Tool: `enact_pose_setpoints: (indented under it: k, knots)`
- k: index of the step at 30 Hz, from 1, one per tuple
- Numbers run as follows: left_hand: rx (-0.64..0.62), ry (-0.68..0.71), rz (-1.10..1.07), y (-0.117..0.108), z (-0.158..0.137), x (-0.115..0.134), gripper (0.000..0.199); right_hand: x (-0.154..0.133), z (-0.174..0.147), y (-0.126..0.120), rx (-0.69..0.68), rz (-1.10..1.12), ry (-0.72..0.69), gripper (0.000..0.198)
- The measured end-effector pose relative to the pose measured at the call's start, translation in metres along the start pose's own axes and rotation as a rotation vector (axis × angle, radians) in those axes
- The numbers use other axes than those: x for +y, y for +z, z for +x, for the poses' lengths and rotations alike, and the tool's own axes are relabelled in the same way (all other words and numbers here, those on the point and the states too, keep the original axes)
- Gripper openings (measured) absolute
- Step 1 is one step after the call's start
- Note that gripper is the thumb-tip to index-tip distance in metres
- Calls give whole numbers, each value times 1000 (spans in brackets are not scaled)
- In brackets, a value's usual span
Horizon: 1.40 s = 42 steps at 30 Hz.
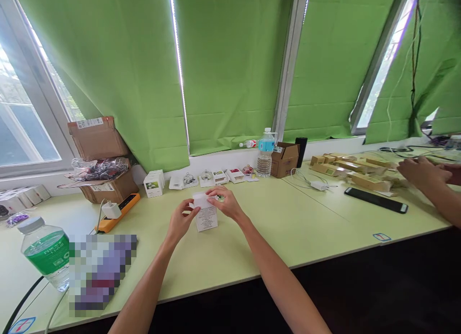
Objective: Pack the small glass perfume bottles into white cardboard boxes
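A small white box (pixel 206 220) with lines of dark print stands on the pale yellow-green table in front of me. My left hand (pixel 183 218) pinches the left side of its raised white top flap. At the flap's upper right, my right hand (pixel 227 202) grips with thumb and fingers. Just behind lies a row of small packages: a white carton with a picture (pixel 154 185), a clear pack with a silvery item (pixel 189 179), an open white box with a red picture (pixel 235 175) and a pinkish round ornament (pixel 248 170). The box's inside is hidden from me.
Left are a water bottle (pixel 48 250), a blurred purple packet (pixel 104 271), an orange power strip (pixel 120 214) and an open carton (pixel 108 185). Behind stands a large bottle (pixel 265 154). Right are a black phone (pixel 375 200), yellowish boxes (pixel 370 181) and another person's hands (pixel 421 172).
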<state>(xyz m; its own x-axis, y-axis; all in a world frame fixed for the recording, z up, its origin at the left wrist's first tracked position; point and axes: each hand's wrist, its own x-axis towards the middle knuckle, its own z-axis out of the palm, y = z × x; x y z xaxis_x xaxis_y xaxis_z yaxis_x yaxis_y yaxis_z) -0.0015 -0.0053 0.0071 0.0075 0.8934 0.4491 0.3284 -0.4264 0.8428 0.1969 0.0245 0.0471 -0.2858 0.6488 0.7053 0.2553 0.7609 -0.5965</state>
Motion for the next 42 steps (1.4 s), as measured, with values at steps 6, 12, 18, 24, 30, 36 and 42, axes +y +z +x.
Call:
enact_pose_setpoints:
  k: [6,12,18,24,30,36,42]
  knots:
    - [-12,3,6,0,0,0,37,0,0,-1,-6,-8,-1,6]
    - [-8,5,-8,1,0,1,38,-1,1,0,33,-11,-40,6]
    - [1,2,11,0,0,-2,38,4,0,0,-33,-26,-13,7]
    - [18,-5,14,0,0,-2,39,6,-1,1,-57,-36,-17,7]
    - [10,-10,10,0,-1,1,41,3,-1,1,-56,-21,-1,10]
    - [-7,-10,4,1,-1,2,40,3,0,2,-42,1,46,18]
    - [47,96,-3,1,-3,10,39,2,0,1,-42,-10,55,17]
